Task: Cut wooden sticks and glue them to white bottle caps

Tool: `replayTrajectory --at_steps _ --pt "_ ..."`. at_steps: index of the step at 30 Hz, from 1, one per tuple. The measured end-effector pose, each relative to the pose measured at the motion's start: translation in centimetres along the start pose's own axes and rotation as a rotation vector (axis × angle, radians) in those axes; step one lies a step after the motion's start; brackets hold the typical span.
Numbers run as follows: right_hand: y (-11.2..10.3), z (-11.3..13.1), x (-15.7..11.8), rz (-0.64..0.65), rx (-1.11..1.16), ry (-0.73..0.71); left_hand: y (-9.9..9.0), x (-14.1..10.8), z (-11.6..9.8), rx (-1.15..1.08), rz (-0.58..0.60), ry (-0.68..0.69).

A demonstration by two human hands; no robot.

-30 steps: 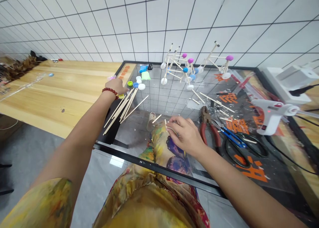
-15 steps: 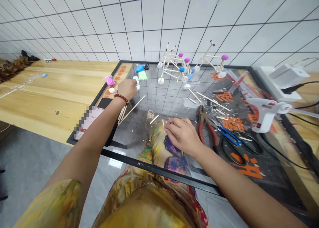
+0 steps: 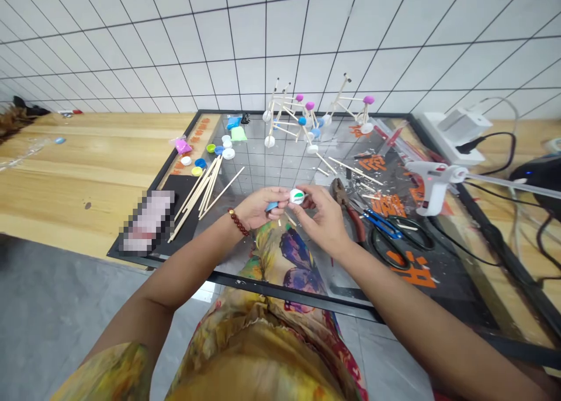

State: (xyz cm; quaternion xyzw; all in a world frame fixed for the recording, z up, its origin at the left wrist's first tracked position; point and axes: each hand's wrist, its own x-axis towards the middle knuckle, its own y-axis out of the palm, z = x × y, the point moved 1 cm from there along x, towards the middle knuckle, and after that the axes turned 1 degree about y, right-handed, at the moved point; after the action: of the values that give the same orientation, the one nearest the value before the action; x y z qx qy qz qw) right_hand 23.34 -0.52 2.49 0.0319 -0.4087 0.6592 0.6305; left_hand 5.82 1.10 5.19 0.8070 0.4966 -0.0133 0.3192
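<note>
White cap (image 3: 297,196) between left hand (image 3: 262,206) and right hand (image 3: 323,215), small lettering (image 3: 298,199) illegible.

White tiled wall (image 3: 245,38), far side. Wooden tabletop (image 3: 70,179), left. White adapter (image 3: 465,126) on white power strip (image 3: 438,133), far right. Black object (image 3: 541,182) with blue light, right edge. Gray floor (image 3: 56,313), near left.

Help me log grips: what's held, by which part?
White cap, by its edge, between left hand and right hand; left also holds something blue, part unclear.
</note>
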Motion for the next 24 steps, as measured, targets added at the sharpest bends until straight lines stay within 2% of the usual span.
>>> replayTrajectory --at_steps 3,5,7,10,11,13,15,18,21,24 --pt "-0.1 0.2 0.0 0.044 -0.003 0.008 -0.4 -0.4 0.2 0.140 -0.130 0.125" --pt "0.0 0.3 -0.1 0.077 -0.005 0.009 -1.1 -0.8 -0.3 0.378 -0.317 0.278" --pt "0.1 0.3 -0.3 0.110 -0.015 -0.004 -2.5 -1.3 -1.4 0.708 -0.536 0.424" --pt "0.4 0.1 -0.6 0.153 -0.072 -0.046 -5.6 -1.7 -4.8 1.135 -0.803 0.505" --pt "0.5 0.1 -0.7 0.166 -0.103 -0.063 -6.9 -1.6 -6.3 1.244 -0.895 0.499" --pt "0.6 0.0 -0.7 0.193 -0.162 -0.091 -9.3 -1.2 -9.5 1.375 -1.008 0.411" --pt "0.7 0.1 -0.7 0.209 -0.195 -0.114 -11.4 -0.5 -12.2 1.386 -1.095 0.327" --pt "0.7 0.1 -0.7 0.210 -0.202 -0.131 -13.2 0.9 -14.8 1.373 -1.130 0.257" --pt "0.7 0.1 -0.7 0.203 -0.202 -0.135 -13.9 2.2 -15.6 1.372 -1.119 0.227" --pt "0.7 0.1 -0.7 0.202 -0.200 -0.134 -14.2 3.3 -15.8 1.388 -1.037 0.227"
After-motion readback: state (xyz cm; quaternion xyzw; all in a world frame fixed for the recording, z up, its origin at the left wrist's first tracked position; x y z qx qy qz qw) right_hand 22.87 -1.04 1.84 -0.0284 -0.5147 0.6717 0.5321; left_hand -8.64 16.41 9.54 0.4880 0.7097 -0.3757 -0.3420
